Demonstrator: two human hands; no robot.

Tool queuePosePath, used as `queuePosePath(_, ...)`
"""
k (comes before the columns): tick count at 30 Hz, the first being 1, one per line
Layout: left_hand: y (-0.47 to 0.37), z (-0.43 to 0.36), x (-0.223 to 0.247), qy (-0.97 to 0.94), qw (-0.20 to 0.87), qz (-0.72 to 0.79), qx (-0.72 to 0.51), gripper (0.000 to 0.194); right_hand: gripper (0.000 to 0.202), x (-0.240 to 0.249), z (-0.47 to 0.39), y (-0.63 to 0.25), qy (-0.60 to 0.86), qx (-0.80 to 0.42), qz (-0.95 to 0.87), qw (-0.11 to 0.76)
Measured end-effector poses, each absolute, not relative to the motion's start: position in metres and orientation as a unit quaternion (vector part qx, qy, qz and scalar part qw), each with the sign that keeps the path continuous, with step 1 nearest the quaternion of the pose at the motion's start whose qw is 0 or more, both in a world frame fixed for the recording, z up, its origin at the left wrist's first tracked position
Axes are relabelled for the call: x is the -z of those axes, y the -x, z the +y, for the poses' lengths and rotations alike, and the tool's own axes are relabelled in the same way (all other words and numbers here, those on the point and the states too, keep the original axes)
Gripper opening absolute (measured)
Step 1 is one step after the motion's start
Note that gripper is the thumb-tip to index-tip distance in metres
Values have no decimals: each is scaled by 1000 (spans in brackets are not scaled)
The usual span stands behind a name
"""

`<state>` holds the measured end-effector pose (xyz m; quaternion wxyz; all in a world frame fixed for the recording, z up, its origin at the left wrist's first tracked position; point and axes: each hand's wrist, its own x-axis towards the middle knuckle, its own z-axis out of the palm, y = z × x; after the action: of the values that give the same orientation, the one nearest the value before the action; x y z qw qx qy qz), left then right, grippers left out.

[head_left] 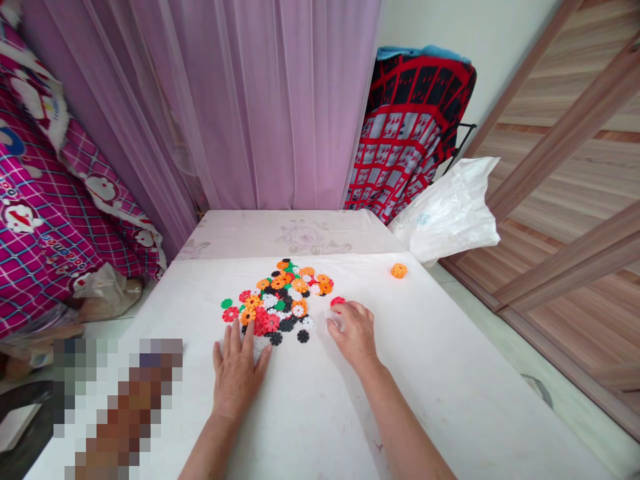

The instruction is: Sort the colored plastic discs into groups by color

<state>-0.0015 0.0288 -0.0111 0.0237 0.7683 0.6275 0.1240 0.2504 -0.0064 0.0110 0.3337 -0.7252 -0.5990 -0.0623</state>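
A loose pile of flower-shaped plastic discs [280, 301] in orange, red, black, white and green lies on the white-covered table. My left hand [236, 370] rests palm down at the pile's near left edge, fingers spread, their tips touching the closest discs. To the right of the pile, my right hand [356, 335] is curled, with white discs [334, 321] between thumb and fingers; how many I cannot tell. Just beyond those fingers sits a red disc [337, 301], partly hidden. Farther right stands a small orange stack of discs [399, 271].
A white plastic bag [450, 213] hangs at the table's far right corner. Purple curtains [280, 100] close off the back. Wooden doors [565, 227] stand at the right, and pink patterned cloth [60, 193] hangs at the left. A blurred patch covers the table's near left.
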Motion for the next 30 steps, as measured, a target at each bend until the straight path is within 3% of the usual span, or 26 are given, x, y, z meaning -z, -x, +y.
queuePosePath(22,4,29,17,-771,31,616,-158,63,7,-9,-21,-259,709,37,-651,267)
queuePosePath(30,4,29,17,-771,28,617,-156,62,20,-15,-14,-255,711,10,-673,202)
